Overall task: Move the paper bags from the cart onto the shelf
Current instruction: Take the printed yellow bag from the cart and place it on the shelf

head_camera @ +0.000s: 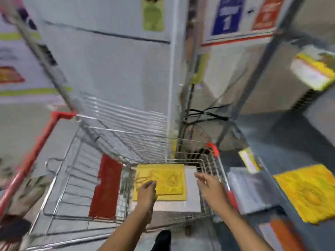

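Note:
A stack of flat yellow paper bags [163, 180] lies in the wire cart [204, 165], on top of white sheets. My left hand [147, 190] rests on the near left corner of the top yellow bag; whether its fingers grip the bag I cannot tell. My right hand [208, 183] hovers open above the cart's right side, fingers spread, holding nothing. On the grey shelf [268, 160] at the right lies another yellow bag [308, 192]. The picture is motion-blurred.
A red flat item [107, 185] leans in the cart's left section. The cart's red handle bar [27, 165] runs along the left. A white refrigerator [112, 69] stands behind the cart. Grey shelf posts, clear plastic packs [250, 189] and black cables [204, 115] are at the right.

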